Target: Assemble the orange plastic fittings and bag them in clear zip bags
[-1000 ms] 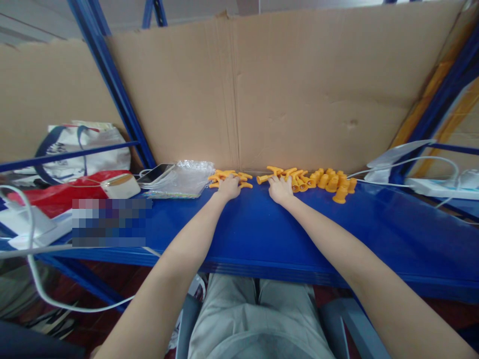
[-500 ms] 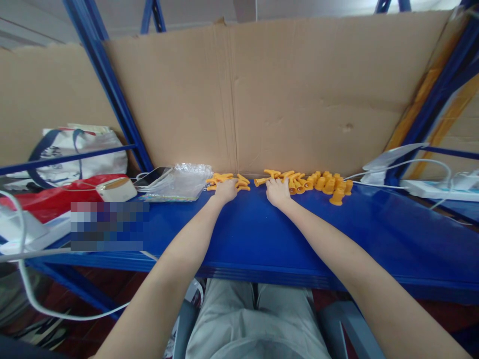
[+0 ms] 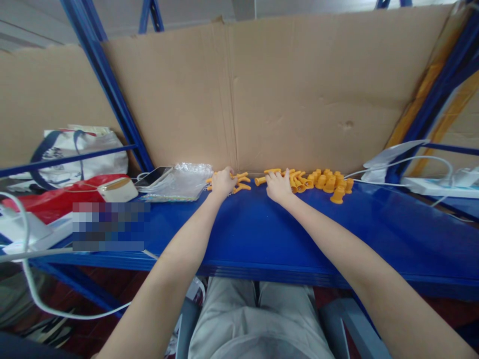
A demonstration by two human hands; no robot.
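My left hand [image 3: 223,183] is at the left group of orange branched plastic pieces [image 3: 243,188], which have small metal chain links. Its fingers are bent together over the pieces, and what they pinch is hidden. My right hand [image 3: 279,187] reaches over the left end of the row of orange pieces with flared, hollow ends [image 3: 299,187]. Its fingers curl down onto them, between a flared piece [image 3: 259,180] on the left and the others on the right; their tips are hidden. Farther right stand several orange bell-shaped pieces [image 3: 329,183], close together.
Everything lies on a blue shelf [image 3: 262,234] against a tall cardboard sheet [image 3: 292,94]. Clear plastic bags [image 3: 183,184], a phone [image 3: 153,177] and a red bag [image 3: 56,202] lie left. White cables and a power strip [image 3: 434,187] are at the right.
My left hand has risen a little toward the cardboard, its fingers drawn together, showing more of the branched pieces on its right. My right hand's fingers have shifted slightly over the flared pieces.
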